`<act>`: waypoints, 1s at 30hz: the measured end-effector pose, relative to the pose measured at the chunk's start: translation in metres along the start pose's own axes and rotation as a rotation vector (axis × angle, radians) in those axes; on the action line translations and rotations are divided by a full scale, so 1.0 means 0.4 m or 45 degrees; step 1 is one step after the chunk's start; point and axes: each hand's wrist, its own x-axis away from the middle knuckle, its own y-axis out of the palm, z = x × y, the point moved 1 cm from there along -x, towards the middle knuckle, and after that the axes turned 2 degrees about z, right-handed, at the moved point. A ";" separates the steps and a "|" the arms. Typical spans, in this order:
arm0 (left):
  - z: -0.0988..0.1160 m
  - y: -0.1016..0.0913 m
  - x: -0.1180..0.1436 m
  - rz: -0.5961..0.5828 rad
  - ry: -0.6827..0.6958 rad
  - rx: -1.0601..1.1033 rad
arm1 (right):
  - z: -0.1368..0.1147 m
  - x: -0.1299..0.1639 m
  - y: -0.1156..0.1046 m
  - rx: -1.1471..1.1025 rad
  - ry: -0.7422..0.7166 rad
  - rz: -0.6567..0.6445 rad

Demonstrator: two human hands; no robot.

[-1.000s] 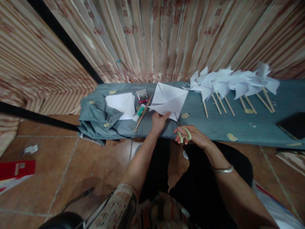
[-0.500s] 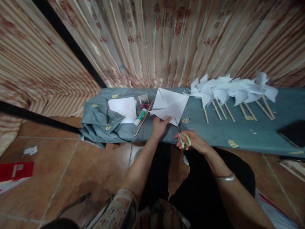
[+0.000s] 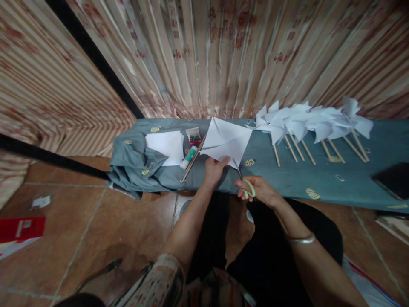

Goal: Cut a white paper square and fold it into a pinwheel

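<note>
A white square of paper with slits running in from its corners is pinched at its near edge by my left hand. My right hand grips a pair of scissors by the pale green handles. Their blades meet the paper's near corner, and the handle loops look close together. To the left of the paper lie thin wooden sticks, a glue stick with a green label, and a small open box of pins.
Several finished paper pinwheels on sticks lie along the back right of the cloth-covered bench. A stack of white paper is at the left. A dark flat object rests at the right end. A curtain hangs behind.
The scissor handles have drawn closer together at the paper's near corner. The paper's right corner has shifted slightly left; my left hand keeps its hold.
</note>
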 end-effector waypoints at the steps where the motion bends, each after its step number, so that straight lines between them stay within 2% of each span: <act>1: 0.001 0.000 0.000 -0.005 -0.001 -0.001 | 0.001 0.000 -0.001 0.004 -0.004 0.003; 8: 0.022 0.001 0.007 -0.122 -0.048 0.020 | 0.002 -0.003 -0.004 0.020 -0.045 0.005; 20: 0.020 0.001 0.008 -0.095 -0.047 0.040 | -0.008 -0.004 0.003 0.027 -0.046 0.041; 30: 0.026 -0.003 0.010 -0.172 -0.037 -0.017 | -0.012 -0.009 0.003 0.004 -0.069 0.072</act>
